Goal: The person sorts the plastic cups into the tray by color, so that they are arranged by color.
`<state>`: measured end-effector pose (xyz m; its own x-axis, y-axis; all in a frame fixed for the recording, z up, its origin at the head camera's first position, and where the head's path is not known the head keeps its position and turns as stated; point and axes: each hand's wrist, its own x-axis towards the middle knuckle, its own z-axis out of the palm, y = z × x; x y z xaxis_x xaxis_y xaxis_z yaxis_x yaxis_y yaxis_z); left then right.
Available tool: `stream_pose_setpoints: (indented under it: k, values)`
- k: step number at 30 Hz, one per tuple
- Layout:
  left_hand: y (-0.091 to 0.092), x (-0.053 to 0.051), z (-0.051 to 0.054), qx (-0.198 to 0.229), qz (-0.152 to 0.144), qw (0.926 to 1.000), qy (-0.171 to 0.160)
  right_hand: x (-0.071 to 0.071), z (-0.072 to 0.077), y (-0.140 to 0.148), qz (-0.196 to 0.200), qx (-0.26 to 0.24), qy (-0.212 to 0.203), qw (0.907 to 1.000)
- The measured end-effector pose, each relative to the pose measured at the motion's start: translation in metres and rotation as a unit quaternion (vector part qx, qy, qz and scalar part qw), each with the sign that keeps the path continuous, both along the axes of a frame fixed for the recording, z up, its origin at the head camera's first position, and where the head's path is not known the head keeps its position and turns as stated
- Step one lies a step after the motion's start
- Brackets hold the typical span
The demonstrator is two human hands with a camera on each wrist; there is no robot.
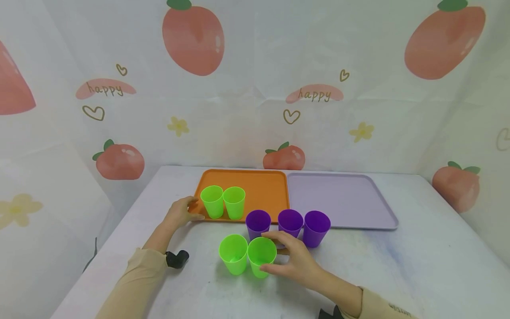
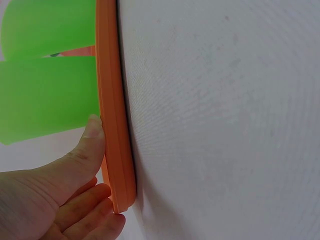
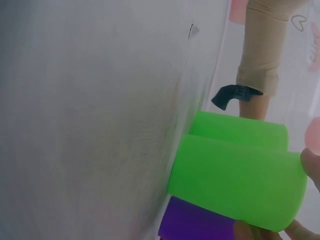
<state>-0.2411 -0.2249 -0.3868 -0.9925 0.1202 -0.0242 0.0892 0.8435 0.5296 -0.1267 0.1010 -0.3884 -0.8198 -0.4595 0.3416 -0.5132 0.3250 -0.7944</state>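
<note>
My right hand (image 1: 296, 259) curls round the right side of a bright green cup (image 1: 259, 252), thumb in front and fingers behind. The cup stands upright on the table, beside another green cup (image 1: 233, 252). In the right wrist view, the thumb (image 3: 311, 167) is at the held cup's rim, with a purple cup (image 3: 192, 220) close by. At the near left corner of the orange tray (image 1: 264, 188), my left hand (image 1: 181, 213) rests with loosely bent fingers. Its thumb (image 2: 90, 142) touches the tray's edge, close to a green cup (image 1: 212, 201) standing on the tray.
A second green cup (image 1: 234, 203) stands on the orange tray. Three purple cups, including the rightmost purple cup (image 1: 316, 230), stand in a row before the trays. A pale lilac tray (image 1: 338, 195) adjoins the orange one on the right. Behind hangs a fruit-printed cloth (image 1: 243, 110).
</note>
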Motion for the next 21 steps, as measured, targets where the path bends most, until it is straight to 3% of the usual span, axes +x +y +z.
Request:
stream_pose_setpoints:
  k: [21]
  values:
    - [0.0004, 0.0001, 0.0, -0.003, 0.001, 1.0, -0.004, -0.001, 0.0029, 0.0055, -0.021, 0.014, 0.028, 0.9993]
